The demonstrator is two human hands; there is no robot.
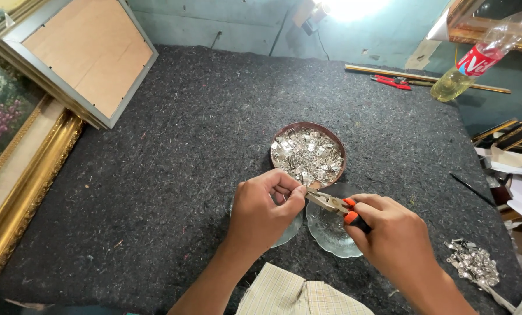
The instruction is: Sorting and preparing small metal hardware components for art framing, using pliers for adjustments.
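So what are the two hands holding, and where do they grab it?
The right hand grips orange-handled metal pliers by the handles. The left hand pinches something tiny at the pliers' tip, too small to tell.

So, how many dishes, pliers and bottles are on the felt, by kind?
Round brown bowl of small silver metal clips: 1
Clear glass dishes: 2
Orange-handled pliers: 1
Clear plastic bottle of yellowish liquid: 1
Total: 5

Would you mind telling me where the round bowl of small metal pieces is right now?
In the head view, the round bowl of small metal pieces sits mid-table on the dark felt mat, just beyond the pliers and both hands.
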